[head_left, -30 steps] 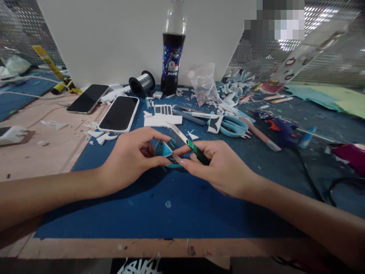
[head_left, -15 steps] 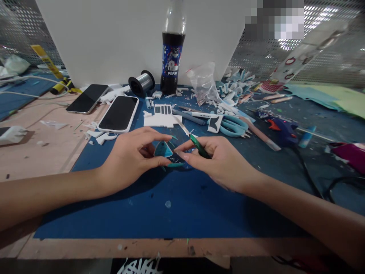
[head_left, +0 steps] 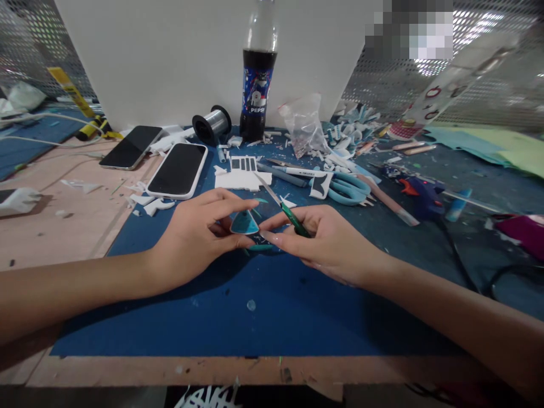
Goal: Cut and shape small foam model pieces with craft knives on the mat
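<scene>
Small blue triangular piece, pale-edged (head_left: 244, 223), slim pointed teal strips (head_left: 260, 247) jutting out around it. Pinched in left hand (head_left: 199, 241), partly covered; one corner at right hand's (head_left: 329, 243) fingertips, contact unclear. Slim knife, glossy green handle, narrow pale blade (head_left: 294, 219): in right hand, slanted, blade exposed, pointing forward-left, clear of blue piece.

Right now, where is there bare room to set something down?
Mostly on the blue mat, between left hand, right hand and front table edge, bar specks. A smaller wooden patch lies between white plug and left forearm. Behind the hands it's crowded: white-rimmed phone, wire spool, Pepsi bottle, scissors.
</scene>
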Demonstrator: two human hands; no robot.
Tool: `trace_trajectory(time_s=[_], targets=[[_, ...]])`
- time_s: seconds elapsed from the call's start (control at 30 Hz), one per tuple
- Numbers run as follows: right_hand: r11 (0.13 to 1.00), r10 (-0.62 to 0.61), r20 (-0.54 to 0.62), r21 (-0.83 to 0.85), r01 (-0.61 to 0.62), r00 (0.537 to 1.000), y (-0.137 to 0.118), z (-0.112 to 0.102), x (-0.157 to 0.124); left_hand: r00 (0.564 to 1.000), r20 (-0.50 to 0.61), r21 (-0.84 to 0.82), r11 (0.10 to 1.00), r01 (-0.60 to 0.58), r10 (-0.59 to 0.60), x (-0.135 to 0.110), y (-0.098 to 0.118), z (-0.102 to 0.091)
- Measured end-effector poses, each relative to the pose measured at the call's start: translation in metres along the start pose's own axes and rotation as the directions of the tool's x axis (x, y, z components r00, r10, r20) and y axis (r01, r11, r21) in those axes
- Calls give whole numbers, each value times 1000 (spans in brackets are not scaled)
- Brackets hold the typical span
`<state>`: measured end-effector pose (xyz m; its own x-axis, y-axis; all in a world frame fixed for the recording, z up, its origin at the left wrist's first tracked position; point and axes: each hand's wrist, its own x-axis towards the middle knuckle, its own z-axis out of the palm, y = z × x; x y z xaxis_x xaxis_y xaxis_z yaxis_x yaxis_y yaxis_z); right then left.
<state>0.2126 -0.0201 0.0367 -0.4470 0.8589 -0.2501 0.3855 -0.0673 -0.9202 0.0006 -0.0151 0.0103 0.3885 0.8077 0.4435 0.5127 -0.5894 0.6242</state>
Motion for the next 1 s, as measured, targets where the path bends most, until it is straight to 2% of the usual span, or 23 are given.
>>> trace_trajectory(time_s=[0.2, 0.37, 0.5, 0.7, 1.0], targets=[[994, 50, -2, 97, -49, 999, -2, 2, 0, 997, -17, 58, 995, -77, 78, -1, 0, 2], [994, 30, 1, 108, -30, 1000, -3, 3, 0, 992, 23, 15, 993, -121, 121, -3, -3, 2], [988, 89, 21, 127, -91, 996, -1, 0, 1, 999, 28, -71, 997, -35, 37, -5, -5, 1], [938, 109, 58, 324, -122, 992, -3, 2, 2, 997, 13, -126, 989, 75, -74, -4, 0, 0], [893, 120, 61, 429, -134, 991, -4, 3, 2, 996, 83, -158, 986, 50, -37, -3, -1, -1]])
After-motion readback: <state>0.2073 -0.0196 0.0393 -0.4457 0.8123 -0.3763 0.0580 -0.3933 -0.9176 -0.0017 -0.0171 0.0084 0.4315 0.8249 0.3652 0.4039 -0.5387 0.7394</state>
